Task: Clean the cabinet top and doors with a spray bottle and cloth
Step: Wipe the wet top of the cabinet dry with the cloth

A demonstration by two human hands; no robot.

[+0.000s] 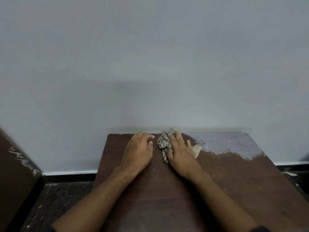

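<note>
The person leans over the brown cabinet top (167, 190), both forearms reaching toward the grey wall (150, 56) behind it. The right hand (179, 151) lies flat with its fingers spread wide, palm pressing down on a crumpled, patterned cloth (164, 143) near the back edge of the surface; the cloth bunches out to the left of the hand and a pale corner shows on its right. A flat palm rather than a pinch spreads pressure across the fabric, which suits wiping. The left hand (139, 151) rests just beside the cloth, not touching it, fingers loosely curled and holding nothing, most likely bracing the person's weight during the reach. To the right of the hands, the back right part of the surface gleams with a wet sheen (230, 143) whose ragged border meets the dry brown area, which suggests the liquid is being spread or taken up from that side. No spray bottle is in view, and the doors are hidden below the camera's angle. The top appears only partly wiped, and the doors cannot be judged.
</note>
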